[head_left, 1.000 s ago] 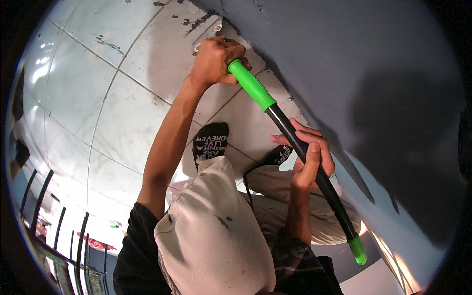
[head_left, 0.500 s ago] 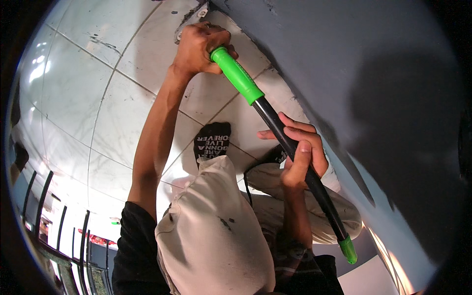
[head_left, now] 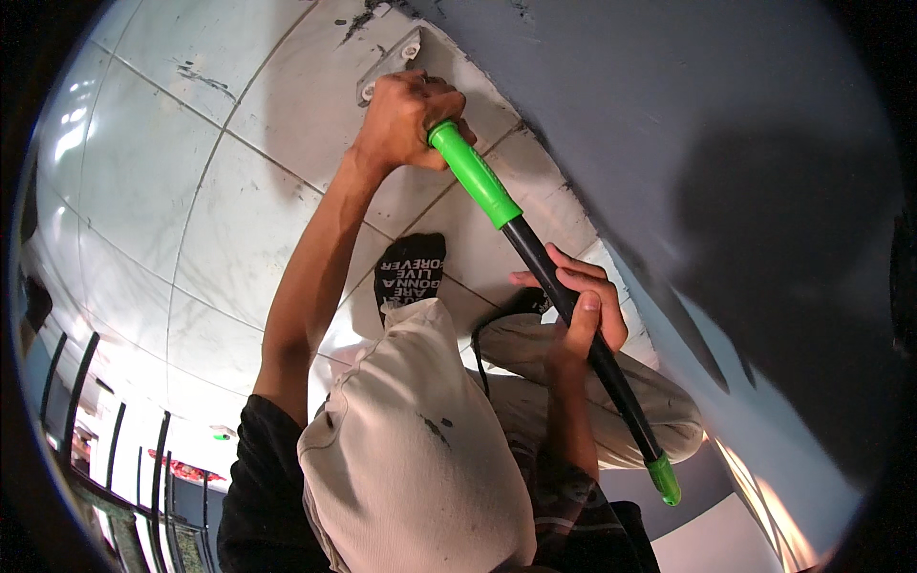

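Note:
A long-handled scraper (head_left: 607,368) slants across the view, with a black shaft, a green sleeve at its upper part and a green cap at its lower end. My left hand (head_left: 409,119) is closed around its upper end, just behind the flat metal head (head_left: 394,65). The head lies at the floor tiles close to the grey wall, and its blade edge is partly hidden. Lower down the shaft, my right hand (head_left: 585,310) holds the black part between thumb and fingers.
White floor tiles (head_left: 258,191) carry dark smears (head_left: 205,78) and scraps. The grey wall (head_left: 669,115) rises along the right. My bent legs in beige trousers (head_left: 420,411) and a black sock (head_left: 413,272) are below. Black metal bars (head_left: 81,392) stand at the lower left.
Both hands and the upper end of the scraper have moved slightly toward me, the left hand also to the right. Dark scraps on the tile beyond the head now show.

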Demonstrator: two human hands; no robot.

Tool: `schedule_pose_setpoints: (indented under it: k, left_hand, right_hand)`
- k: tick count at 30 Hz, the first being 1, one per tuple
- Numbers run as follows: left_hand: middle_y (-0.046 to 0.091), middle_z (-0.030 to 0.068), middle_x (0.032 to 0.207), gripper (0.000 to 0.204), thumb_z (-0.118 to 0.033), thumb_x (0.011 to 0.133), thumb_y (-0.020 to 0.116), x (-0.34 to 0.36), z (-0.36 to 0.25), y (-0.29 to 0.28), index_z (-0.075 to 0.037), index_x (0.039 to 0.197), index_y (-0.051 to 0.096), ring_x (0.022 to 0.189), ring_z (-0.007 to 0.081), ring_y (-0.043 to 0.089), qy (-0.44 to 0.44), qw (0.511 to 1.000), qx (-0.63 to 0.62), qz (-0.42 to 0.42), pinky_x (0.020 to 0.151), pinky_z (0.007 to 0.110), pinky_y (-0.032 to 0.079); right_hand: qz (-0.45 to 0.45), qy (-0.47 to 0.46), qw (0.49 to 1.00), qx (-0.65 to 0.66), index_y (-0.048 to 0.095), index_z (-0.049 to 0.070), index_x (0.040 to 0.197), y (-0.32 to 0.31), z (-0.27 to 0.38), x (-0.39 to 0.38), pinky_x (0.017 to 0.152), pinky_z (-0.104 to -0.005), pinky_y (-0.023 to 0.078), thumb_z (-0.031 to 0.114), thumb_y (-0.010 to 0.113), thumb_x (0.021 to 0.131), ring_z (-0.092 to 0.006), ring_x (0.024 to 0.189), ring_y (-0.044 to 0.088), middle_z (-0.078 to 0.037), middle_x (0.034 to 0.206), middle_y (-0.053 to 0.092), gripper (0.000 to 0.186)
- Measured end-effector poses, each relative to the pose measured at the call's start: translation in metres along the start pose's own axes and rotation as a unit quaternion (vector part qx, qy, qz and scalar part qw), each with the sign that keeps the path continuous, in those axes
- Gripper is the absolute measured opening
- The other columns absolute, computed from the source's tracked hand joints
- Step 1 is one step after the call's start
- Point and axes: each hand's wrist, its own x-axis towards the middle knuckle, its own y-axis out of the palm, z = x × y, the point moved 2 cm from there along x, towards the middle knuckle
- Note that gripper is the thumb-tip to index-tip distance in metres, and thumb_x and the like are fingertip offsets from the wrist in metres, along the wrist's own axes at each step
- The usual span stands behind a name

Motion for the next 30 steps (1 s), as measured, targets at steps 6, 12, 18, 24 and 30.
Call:
schedule_pose_setpoints:
  k: [6, 12, 18, 24, 30]
  left_hand:
    - [0.054, 0.0088, 0.061, 0.033, -0.032, 0.065, 0.081, 0.016, 0.057, -0.058, -0.011, 0.064, 0.057, 0.060, 0.0317, 0.056, 0.008, 0.996, 0.072, -0.044, 0.059, 0.041, 0.045]
    - [0.052, 0.0081, 0.060, 0.034, -0.032, 0.060, 0.082, 0.006, 0.046, -0.048, -0.011, 0.065, 0.056, 0.058, 0.0324, 0.055, 0.007, 0.994, 0.070, -0.083, 0.060, 0.040, 0.047]
    - [0.053, 0.0083, 0.059, 0.031, -0.030, 0.061, 0.081, -0.006, -0.003, -0.002, -0.011, 0.063, 0.055, 0.058, 0.0321, 0.057, -0.031, 0.999, -0.016, -0.010, 0.062, 0.041, 0.047]
    - [0.057, 0.0110, 0.060, 0.032, -0.034, 0.065, 0.081, 0.017, 0.044, -0.043, -0.011, 0.064, 0.059, 0.059, 0.0354, 0.058, -0.027, 0.998, 0.055, -0.017, 0.057, 0.042, 0.048]
    - [0.058, 0.0105, 0.059, 0.032, -0.034, 0.063, 0.082, 0.020, 0.030, -0.032, -0.011, 0.064, 0.060, 0.057, 0.0343, 0.058, -0.007, 0.997, 0.037, -0.064, 0.055, 0.042, 0.047]
  right_hand:
    - [0.064, -0.089, 0.994, -0.010, 0.059, -0.013, 0.114, 0.049, 0.000, 0.060, 0.090, -0.0431, 0.062, 0.005, 0.043, 0.107, -0.0346, 0.100, 0.074, -0.029, 0.123, 0.064, 0.025]
    - [0.041, -0.049, 0.998, -0.014, 0.059, -0.013, 0.113, 0.040, 0.005, 0.049, 0.089, -0.0466, 0.062, 0.006, 0.041, 0.107, -0.0392, 0.095, 0.075, -0.031, 0.121, 0.066, 0.027]
    - [-0.014, 0.015, 0.997, -0.073, 0.058, -0.013, 0.106, 0.003, 0.009, 0.001, 0.087, -0.0519, 0.062, 0.012, 0.036, 0.107, -0.0440, 0.086, 0.075, -0.036, 0.118, 0.066, 0.033]
    - [0.020, -0.073, 0.996, -0.053, 0.059, -0.013, 0.108, 0.041, 0.009, 0.053, 0.086, -0.0489, 0.062, 0.011, 0.039, 0.106, -0.0426, 0.083, 0.076, -0.034, 0.115, 0.067, 0.031]
    - [0.016, -0.034, 0.998, -0.053, 0.060, -0.015, 0.109, 0.026, 0.021, 0.055, 0.086, -0.0490, 0.062, 0.007, 0.039, 0.106, -0.0425, 0.086, 0.075, -0.036, 0.116, 0.067, 0.030]
